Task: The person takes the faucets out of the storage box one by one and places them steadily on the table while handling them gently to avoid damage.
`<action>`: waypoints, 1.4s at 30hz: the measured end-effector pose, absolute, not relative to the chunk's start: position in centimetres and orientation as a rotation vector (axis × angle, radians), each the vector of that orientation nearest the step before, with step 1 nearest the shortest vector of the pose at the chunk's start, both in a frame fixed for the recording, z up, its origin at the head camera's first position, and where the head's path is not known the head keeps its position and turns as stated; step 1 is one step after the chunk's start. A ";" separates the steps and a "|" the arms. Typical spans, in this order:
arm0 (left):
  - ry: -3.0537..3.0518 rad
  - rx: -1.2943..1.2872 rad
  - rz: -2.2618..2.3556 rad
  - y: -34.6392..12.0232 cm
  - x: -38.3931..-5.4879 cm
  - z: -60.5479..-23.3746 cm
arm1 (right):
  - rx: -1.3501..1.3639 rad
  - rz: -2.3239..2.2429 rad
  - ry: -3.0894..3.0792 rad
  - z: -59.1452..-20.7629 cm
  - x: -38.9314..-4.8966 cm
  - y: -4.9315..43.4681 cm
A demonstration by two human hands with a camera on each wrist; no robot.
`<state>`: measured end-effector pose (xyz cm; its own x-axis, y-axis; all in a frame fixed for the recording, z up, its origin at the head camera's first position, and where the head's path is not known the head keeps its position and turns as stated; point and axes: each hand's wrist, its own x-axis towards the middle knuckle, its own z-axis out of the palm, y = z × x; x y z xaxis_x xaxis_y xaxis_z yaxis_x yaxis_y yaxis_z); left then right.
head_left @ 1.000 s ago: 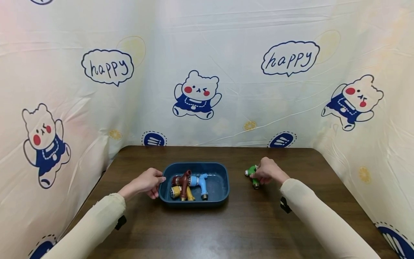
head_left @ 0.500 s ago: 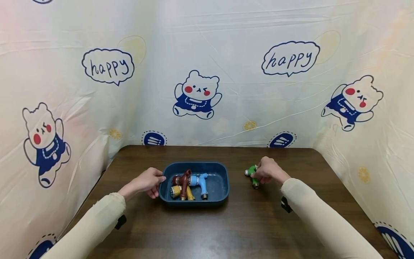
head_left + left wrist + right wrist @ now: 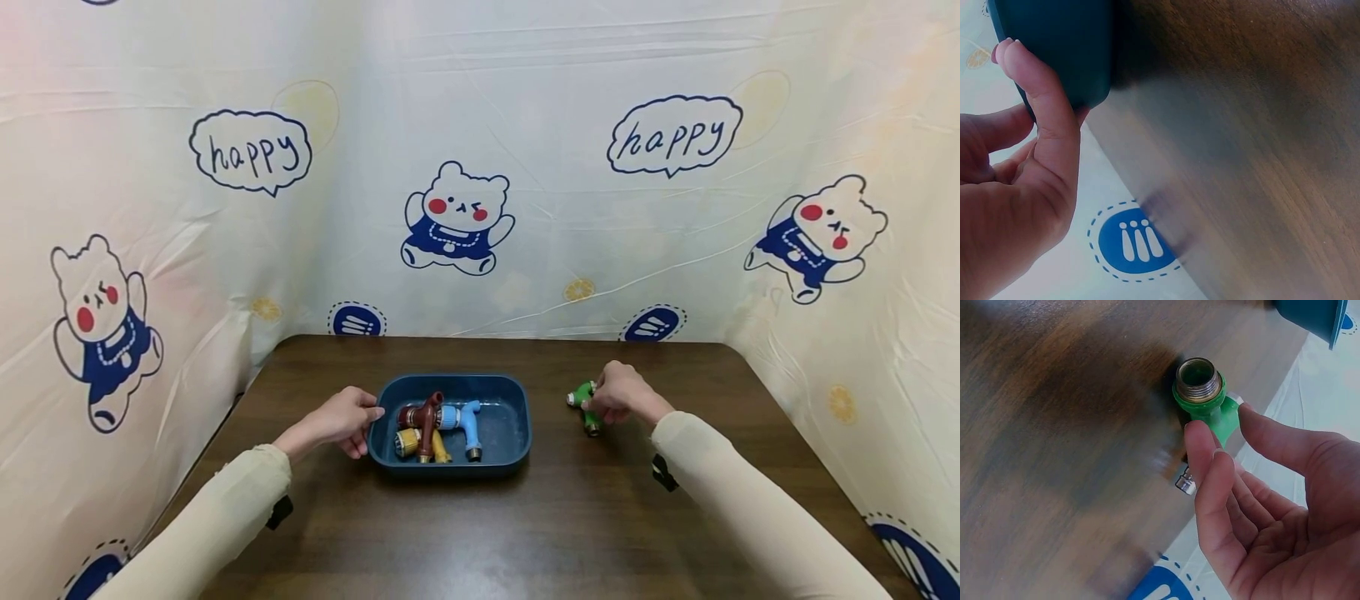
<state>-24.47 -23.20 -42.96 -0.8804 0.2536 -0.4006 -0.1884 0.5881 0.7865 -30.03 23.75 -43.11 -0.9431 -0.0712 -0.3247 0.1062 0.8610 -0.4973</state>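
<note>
A dark blue plastic tray (image 3: 501, 468) stands on the table in the head view. My left hand (image 3: 347, 421) holds it by the left end, thumb over the rim and fingers against the outer wall; the left wrist view shows the fingers curled at the tray wall (image 3: 1079, 56). Inside lie a brown tap (image 3: 428, 427), a light blue tap (image 3: 469, 429) and a yellow tap (image 3: 408, 443), partly overlapping. To the right of the tray, my right hand (image 3: 624, 395) pinches a green tap (image 3: 582, 397) between thumb and fingers. Its threaded metal end (image 3: 1199, 381) faces up in the right wrist view.
The brown wooden table (image 3: 465, 542) carries everything. A printed white cloth (image 3: 555, 208) hangs behind and along both sides of it. The tray's right half shows its bare bottom (image 3: 504, 427).
</note>
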 end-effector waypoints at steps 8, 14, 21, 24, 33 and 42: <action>2.326 0.059 1.250 -23.3 -24.5 -43.0 | -0.001 -0.716 2.681 -42.6 -29.7 23.4; 2.330 0.071 1.267 -23.2 -24.4 -43.2 | 0.008 -0.713 2.685 -42.4 -29.4 23.2; 2.338 0.079 1.287 -23.1 -24.2 -43.2 | -0.016 -0.716 2.695 -42.2 -29.4 23.0; 2.341 0.081 1.285 -23.2 -24.2 -43.2 | -0.011 -0.715 2.694 -42.0 -29.4 22.7; 2.335 0.078 1.284 -23.3 -24.2 -43.3 | -0.038 -0.703 2.702 -41.7 -29.1 22.3; 2.339 0.067 1.274 -23.3 -24.2 -43.3 | -0.049 -0.738 2.703 -41.0 -28.8 21.7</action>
